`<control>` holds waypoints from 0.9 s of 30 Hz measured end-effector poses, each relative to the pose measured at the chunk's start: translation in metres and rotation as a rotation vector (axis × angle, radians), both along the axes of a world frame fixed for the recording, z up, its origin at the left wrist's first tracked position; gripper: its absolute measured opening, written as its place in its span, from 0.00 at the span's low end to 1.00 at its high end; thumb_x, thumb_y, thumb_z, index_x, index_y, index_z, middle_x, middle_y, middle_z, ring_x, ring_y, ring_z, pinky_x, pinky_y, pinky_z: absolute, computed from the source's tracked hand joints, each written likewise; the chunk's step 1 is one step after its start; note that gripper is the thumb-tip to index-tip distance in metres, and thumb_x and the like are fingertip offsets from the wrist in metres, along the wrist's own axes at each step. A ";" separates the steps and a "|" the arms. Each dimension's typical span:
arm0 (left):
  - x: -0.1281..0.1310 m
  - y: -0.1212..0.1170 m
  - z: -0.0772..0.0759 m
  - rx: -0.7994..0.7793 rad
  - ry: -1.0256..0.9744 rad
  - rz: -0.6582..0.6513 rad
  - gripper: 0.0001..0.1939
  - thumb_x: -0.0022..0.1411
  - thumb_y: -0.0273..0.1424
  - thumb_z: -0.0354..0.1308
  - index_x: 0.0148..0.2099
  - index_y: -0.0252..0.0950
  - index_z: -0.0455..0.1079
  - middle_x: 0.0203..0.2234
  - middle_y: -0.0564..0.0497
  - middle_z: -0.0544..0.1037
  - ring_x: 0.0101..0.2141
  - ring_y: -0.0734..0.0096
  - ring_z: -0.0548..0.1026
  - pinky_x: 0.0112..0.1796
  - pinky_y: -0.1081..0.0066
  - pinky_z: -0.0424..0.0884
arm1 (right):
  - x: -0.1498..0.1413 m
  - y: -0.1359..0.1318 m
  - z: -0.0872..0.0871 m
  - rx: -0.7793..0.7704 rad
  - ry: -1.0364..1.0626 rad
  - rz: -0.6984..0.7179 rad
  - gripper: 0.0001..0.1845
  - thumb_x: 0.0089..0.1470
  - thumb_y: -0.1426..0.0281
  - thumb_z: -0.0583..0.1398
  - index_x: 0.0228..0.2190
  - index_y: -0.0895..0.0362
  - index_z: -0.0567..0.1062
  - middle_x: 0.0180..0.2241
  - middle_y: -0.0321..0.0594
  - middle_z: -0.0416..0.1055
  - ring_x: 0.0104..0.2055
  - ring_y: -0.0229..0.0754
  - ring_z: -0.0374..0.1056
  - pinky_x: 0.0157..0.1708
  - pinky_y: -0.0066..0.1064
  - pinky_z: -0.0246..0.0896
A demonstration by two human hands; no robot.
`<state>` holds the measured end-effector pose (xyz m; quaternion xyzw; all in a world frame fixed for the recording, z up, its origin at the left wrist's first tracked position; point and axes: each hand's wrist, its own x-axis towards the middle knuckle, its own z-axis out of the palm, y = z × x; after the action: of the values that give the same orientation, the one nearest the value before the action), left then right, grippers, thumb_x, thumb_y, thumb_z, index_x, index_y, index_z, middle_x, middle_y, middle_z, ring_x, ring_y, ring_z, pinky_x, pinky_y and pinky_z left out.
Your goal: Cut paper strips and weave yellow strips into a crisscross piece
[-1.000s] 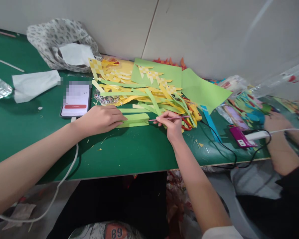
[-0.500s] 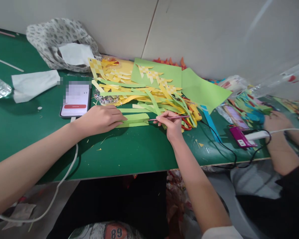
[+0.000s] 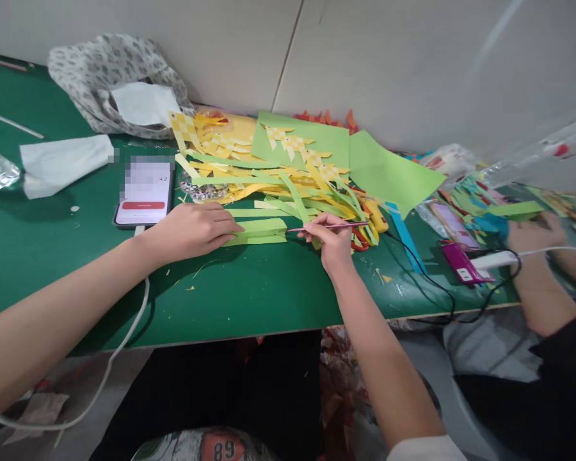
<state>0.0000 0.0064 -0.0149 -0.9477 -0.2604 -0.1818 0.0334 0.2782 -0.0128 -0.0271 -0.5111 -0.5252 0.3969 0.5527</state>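
Observation:
My left hand rests on the table with fingers together, holding the left end of a green paper strip. A lengthwise fold or layered edge shows along the strip. My right hand pinches a thin pink stick-like tool, its exact kind unclear. Pointing left, the tool's tip is at the strip's right end; I cannot tell whether it touches. Just behind both hands lies a heap of yellow and green paper strips. Woven yellow paper fish shapes lie on a green sheet.
A phone with a white cable lies by my left wrist. Behind it stand a patterned cloth bag and white tissue. Right are a yellow-handled tool, a blue strip, a magenta power bank and a co-worker's hands.
My hands and the green strip stay almost in place; the tool has shifted slightly right. At the far right, a green paper piece now shows at the co-worker's hands.

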 end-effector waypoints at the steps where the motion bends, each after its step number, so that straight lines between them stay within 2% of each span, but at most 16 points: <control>1: 0.000 0.000 0.000 0.000 0.001 -0.001 0.17 0.68 0.34 0.44 0.45 0.38 0.74 0.37 0.49 0.80 0.40 0.64 0.75 0.38 0.68 0.70 | 0.001 0.000 0.000 0.002 0.007 -0.005 0.08 0.38 0.73 0.64 0.15 0.56 0.71 0.13 0.30 0.67 0.18 0.35 0.66 0.20 0.26 0.57; 11: 0.000 0.001 -0.001 -0.019 -0.024 -0.002 0.16 0.68 0.34 0.45 0.44 0.38 0.74 0.37 0.49 0.80 0.40 0.64 0.75 0.38 0.68 0.70 | 0.002 0.002 -0.002 -0.035 -0.044 0.030 0.07 0.39 0.71 0.65 0.16 0.56 0.72 0.14 0.31 0.70 0.18 0.35 0.66 0.21 0.27 0.59; 27: 0.000 0.001 -0.001 -0.009 -0.030 -0.003 0.16 0.68 0.34 0.45 0.45 0.39 0.74 0.38 0.49 0.80 0.40 0.64 0.76 0.38 0.68 0.71 | 0.005 0.005 -0.002 -0.037 0.025 -0.076 0.08 0.35 0.74 0.63 0.12 0.56 0.69 0.11 0.29 0.63 0.16 0.34 0.65 0.17 0.26 0.56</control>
<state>-0.0003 0.0070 -0.0162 -0.9454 -0.2601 -0.1947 0.0249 0.2836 -0.0082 -0.0296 -0.5358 -0.4911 0.3916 0.5642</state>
